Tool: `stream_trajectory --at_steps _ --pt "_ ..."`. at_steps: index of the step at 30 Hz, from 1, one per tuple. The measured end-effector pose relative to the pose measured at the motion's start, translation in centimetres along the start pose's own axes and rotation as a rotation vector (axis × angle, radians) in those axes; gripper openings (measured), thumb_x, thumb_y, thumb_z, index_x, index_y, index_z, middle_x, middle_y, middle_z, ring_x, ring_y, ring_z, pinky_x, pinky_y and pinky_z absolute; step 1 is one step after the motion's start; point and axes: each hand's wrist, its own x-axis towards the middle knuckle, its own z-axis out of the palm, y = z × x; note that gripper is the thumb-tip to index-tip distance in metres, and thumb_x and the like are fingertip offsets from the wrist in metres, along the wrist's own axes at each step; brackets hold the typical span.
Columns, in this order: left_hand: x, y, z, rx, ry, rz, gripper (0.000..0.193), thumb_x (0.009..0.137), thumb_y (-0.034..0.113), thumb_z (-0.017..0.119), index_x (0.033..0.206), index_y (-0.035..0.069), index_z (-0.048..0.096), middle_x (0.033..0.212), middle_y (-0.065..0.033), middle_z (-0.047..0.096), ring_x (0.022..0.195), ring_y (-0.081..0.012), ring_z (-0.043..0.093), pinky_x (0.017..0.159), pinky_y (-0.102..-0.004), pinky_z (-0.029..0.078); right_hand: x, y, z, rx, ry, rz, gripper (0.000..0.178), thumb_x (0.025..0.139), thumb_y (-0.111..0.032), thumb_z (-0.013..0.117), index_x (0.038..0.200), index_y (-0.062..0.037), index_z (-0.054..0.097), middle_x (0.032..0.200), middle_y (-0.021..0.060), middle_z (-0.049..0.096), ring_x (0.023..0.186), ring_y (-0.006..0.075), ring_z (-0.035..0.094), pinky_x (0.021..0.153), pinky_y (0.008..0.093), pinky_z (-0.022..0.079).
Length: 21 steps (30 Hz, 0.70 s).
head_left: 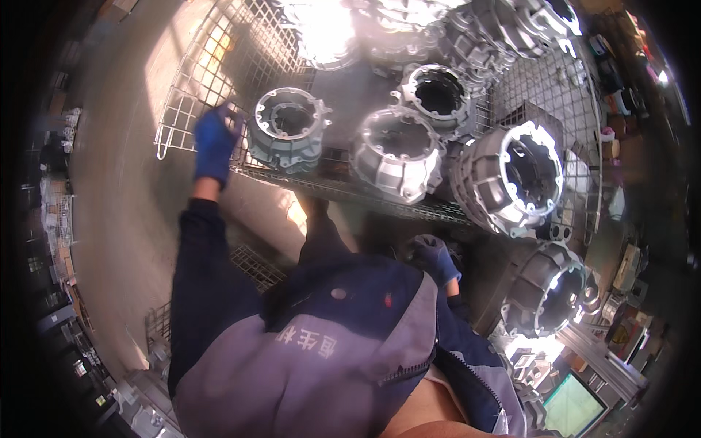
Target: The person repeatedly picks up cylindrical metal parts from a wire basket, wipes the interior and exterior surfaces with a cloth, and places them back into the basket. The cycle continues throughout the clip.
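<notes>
My left hand point(215, 144), in a blue glove, is at the left front corner of a wire mesh cage point(191, 109), beside a grey cast metal housing point(288, 139). Its fingers are blurred, so their grip on the wire is unclear. My right hand point(436, 260), also blue-gloved, hangs low in front of me below the cage's front edge. The fingers there are curled in; whatever lies inside them, if anything, is hidden. Nearer the middle stands a second, brighter housing point(394, 164) with a round bolted rim.
To the right a larger housing point(511, 179) tilts sideways at the cage edge. Behind stand another ring-shaped housing point(438, 95) and several piled castings point(475, 44). Low on the right is one more housing point(544, 292), with a lit screen point(573, 405) below it.
</notes>
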Motion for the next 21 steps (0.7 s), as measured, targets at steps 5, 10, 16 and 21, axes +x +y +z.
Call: stream_trajectory --at_steps 5,10,16,21 --pt "11.7 -12.1 -5.1 0.406 -0.048 -0.205 0.068 0.086 0.044 0.072 0.142 0.010 0.055 0.126 -0.0188 0.067 0.114 -0.0363 0.067 0.097 -0.0456 0.053 12.2 -4.0 5.4 -0.066 0.084 -0.187 0.011 0.092 0.000 0.061 0.097 -0.0045 0.069 0.086 0.0020 0.067 0.079 0.0117 0.063 0.069 0.0259 0.052" --pt "18.8 -21.8 0.9 0.378 -0.080 -0.124 0.076 0.085 0.052 0.071 0.147 0.012 0.049 0.124 -0.0185 0.068 0.115 -0.0363 0.066 0.096 -0.0490 0.052 28.6 -5.9 14.5 0.149 0.100 0.011 0.020 0.090 0.000 0.062 0.106 -0.0052 0.071 0.096 0.0064 0.073 0.091 0.0169 0.066 0.080 0.0303 0.054" --pt "19.2 -25.6 6.5 -0.241 -0.123 -0.655 0.073 0.085 0.044 0.073 0.145 0.010 0.049 0.121 -0.0233 0.070 0.111 -0.0408 0.067 0.095 -0.0460 0.053 41.1 -7.6 24.0 -0.279 -0.043 0.033 0.032 0.086 -0.016 0.074 0.116 -0.0100 0.072 0.107 0.0154 0.074 0.103 0.0328 0.070 0.089 0.0408 0.055" --pt "17.0 -21.6 5.8 0.005 0.619 -0.045 0.045 0.088 0.021 0.074 0.128 0.002 0.064 0.121 -0.0215 0.070 0.109 -0.0378 0.069 0.094 -0.0438 0.054 48.9 -4.5 32.2 -0.734 -0.126 0.045 0.088 0.081 -0.045 0.077 0.154 -0.0136 0.039 0.140 0.0171 0.061 0.132 0.0337 0.057 0.114 0.0554 0.037"
